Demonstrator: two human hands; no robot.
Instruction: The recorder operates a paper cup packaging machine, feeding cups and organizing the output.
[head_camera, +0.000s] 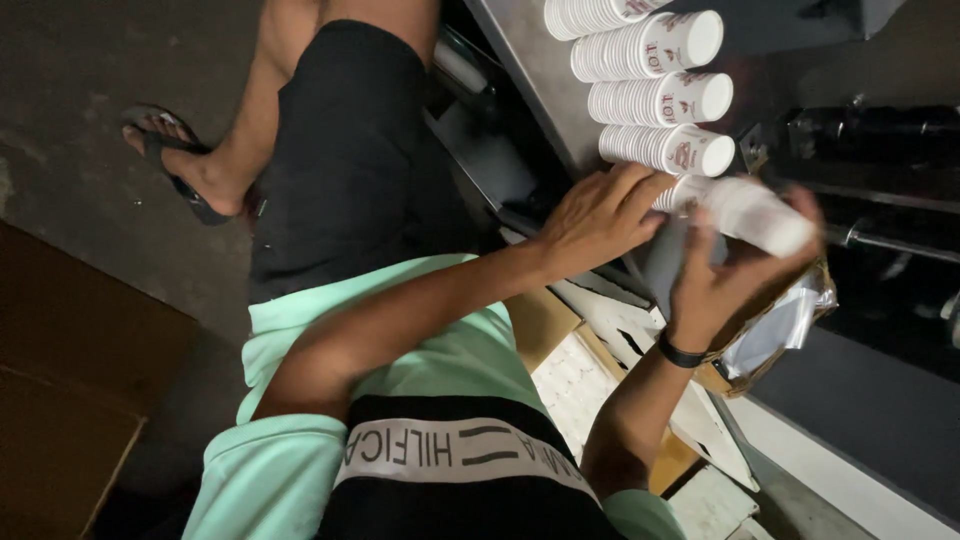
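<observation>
My right hand (712, 285), with a black band on its wrist, grips a stack of white paper cups (757, 213) lying on its side; the stack is blurred. My left hand (600, 215) reaches across my body and rests on the near end of that stack, fingers spread over the cup rims. Three more rows of stacked white printed cups (660, 100) lie side by side on the grey metal counter (540, 70) just beyond my hands.
A cardboard box with a clear plastic liner (790, 320) sits under my right hand. White flat packing pieces (575, 385) lie below it. My leg in black shorts and a sandal (170, 165) stretches over the dark floor. Brown cardboard (60, 400) lies at the left.
</observation>
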